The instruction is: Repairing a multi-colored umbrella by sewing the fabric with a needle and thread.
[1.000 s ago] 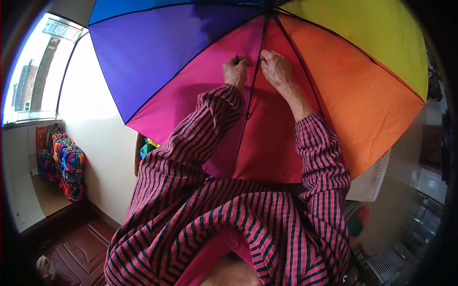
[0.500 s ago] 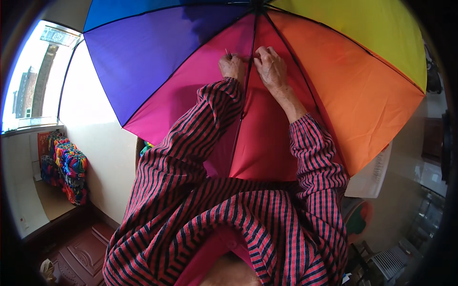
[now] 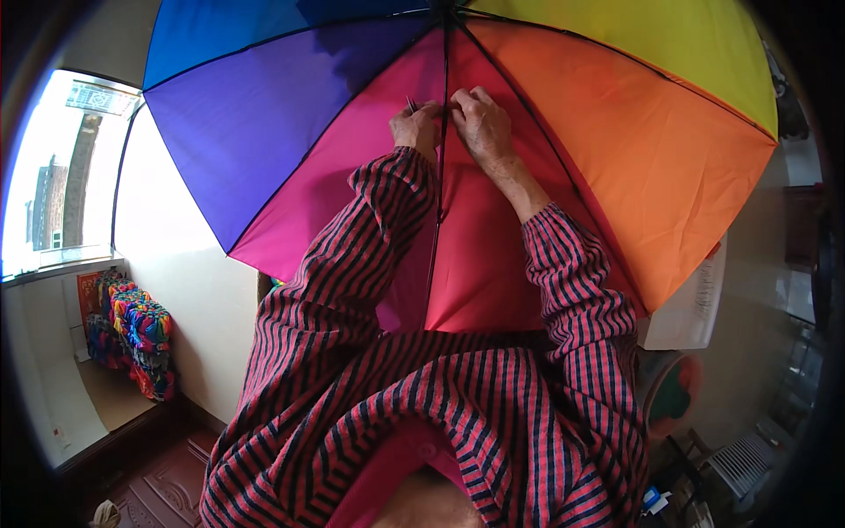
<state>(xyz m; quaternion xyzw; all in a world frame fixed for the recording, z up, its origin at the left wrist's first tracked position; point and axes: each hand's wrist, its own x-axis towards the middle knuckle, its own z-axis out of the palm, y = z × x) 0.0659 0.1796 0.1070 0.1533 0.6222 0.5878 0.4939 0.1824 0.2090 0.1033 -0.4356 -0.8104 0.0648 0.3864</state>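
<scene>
A large open umbrella (image 3: 607, 150) with panels in several bright colours spreads in front of me, its ribs towards me. A dark rib (image 3: 446, 75) runs down from the hub between my two hands. To the left of that rib is my left hand (image 3: 416, 128), closed, with a thin pointed tool (image 3: 410, 104) sticking up from its fingers; its exact kind is too small to tell. My right hand (image 3: 484, 128) is just right of the rib, over the red panel, with bent fingers pinched close to it. What the right fingertips hold is hidden.
Stacked multicoloured bundles (image 3: 141, 330) stand at the lower left by a bright window (image 3: 53, 176). A white plastic container (image 3: 682, 308) and a round object with a green patch (image 3: 673, 396) are at the right, above a slatted metal stool or rack (image 3: 742, 465).
The whole view has shifted a little, so umbrella and hands sit slightly further left. Both hands stay beside the same rib, still closed.
</scene>
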